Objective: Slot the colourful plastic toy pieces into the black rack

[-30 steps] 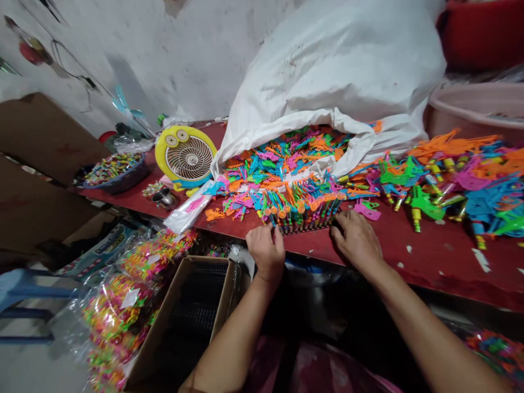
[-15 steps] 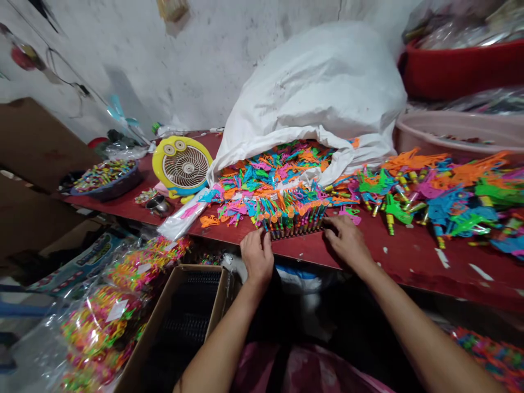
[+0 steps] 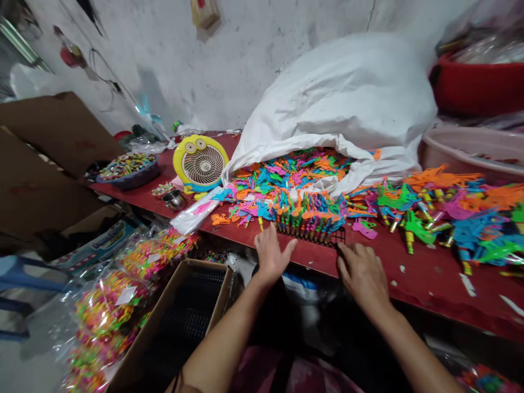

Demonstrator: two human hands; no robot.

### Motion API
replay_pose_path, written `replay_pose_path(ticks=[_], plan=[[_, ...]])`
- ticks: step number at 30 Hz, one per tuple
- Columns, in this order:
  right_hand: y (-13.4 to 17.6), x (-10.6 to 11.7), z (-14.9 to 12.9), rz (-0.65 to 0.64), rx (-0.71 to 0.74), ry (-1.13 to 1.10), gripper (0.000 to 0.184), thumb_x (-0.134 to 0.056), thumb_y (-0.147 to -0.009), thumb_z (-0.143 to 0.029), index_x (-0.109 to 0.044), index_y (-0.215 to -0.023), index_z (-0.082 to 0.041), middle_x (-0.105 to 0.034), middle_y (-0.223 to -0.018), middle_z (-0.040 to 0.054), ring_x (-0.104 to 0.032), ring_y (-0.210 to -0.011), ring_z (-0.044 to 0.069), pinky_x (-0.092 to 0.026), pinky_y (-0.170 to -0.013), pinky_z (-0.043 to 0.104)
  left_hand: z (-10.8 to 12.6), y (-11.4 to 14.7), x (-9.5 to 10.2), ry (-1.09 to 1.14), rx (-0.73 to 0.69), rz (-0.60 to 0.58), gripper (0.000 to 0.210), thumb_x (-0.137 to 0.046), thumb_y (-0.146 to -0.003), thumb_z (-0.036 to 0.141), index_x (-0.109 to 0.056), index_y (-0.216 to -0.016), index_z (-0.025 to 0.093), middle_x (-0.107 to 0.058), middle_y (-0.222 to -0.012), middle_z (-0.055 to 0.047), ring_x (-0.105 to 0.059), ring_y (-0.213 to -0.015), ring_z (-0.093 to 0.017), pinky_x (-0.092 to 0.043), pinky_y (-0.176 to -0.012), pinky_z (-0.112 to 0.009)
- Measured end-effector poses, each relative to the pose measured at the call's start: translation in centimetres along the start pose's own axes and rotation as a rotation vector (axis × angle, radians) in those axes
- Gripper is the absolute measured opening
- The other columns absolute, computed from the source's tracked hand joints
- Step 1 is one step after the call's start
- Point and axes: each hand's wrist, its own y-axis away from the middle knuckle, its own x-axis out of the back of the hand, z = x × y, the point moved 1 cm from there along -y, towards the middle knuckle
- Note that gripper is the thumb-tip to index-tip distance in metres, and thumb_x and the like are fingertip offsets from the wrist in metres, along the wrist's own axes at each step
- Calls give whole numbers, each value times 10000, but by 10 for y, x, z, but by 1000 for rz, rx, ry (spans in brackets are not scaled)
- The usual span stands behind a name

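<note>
A black plastic grid rack [image 3: 339,236] lies near the front edge of the red table. Rows of small colourful plastic toys [image 3: 309,213] with tube-like ends stand in it, leaning, while bare cells show at its right end. My left hand [image 3: 271,255] is at the rack's left front corner, thumb spread away from the fingers. At the right front corner, my right hand [image 3: 364,273] has its thumb and fingers closed on the rack's edge. Behind the rack, more loose toys [image 3: 286,169] spill from the mouth of a large white sack [image 3: 339,87].
Left on the table [image 3: 241,234] are a yellow fan [image 3: 200,164], a metal cup [image 3: 174,200] and a basin [image 3: 131,177] of small pieces. Loose toys [image 3: 462,213] are heaped at right by a pink tub [image 3: 466,144]. A carton [image 3: 221,295] of black racks stands below.
My view has swung left. The toys in the rack now lean over, and bare cells show at its right end. My left thumb has spread away from the rack.
</note>
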Motion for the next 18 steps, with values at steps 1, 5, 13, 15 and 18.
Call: replay_pose_path(ticks=[1,5,13,15,18], plan=[[3,3,-5,1,13,1,296,-468,-953,-241,-650,-1167,-148,-605,-919,98,-493,-878,246,-400,-742,366,-1,-3,0,25,14,-15,853,-557,-866,576,-311,-1494,54,-498,-1411,-244,-408,-1362,-383,-251,-1150,-564],[10,9,-23,-7,7,-10,283,-499,-937,-208,-650,-1171,-155,-603,-916,94,-492,-872,241,-379,-746,365,8,5,-10,173,63,-4,976,-584,-842,578,-157,-1536,43,-237,-1585,-259,-212,-1492,-356,-198,-1207,-524],[22,10,-63,1,45,-74,234,-523,-928,-156,-676,-1106,-143,-627,-879,83,-494,-825,228,-341,-712,364,40,23,-28,225,42,-14,1057,-680,-761,570,-174,-1522,39,-202,-1590,-277,-189,-1498,-370,-193,-1222,-519],[24,9,-68,11,71,-127,281,-536,-914,-139,-657,-1167,-147,-638,-903,81,-506,-843,229,-354,-722,363,37,15,-27,196,41,-23,998,-658,-787,542,-202,-1514,34,-260,-1567,-283,-240,-1480,-379,-220,-1208,-535],[22,10,-59,23,98,-258,292,-511,-920,-128,-656,-1170,-166,-645,-922,76,-532,-871,224,-389,-750,356,27,5,-25,155,-8,-33,867,-616,-832,463,-262,-1497,32,-367,-1513,-278,-325,-1440,-380,-269,-1184,-544]])
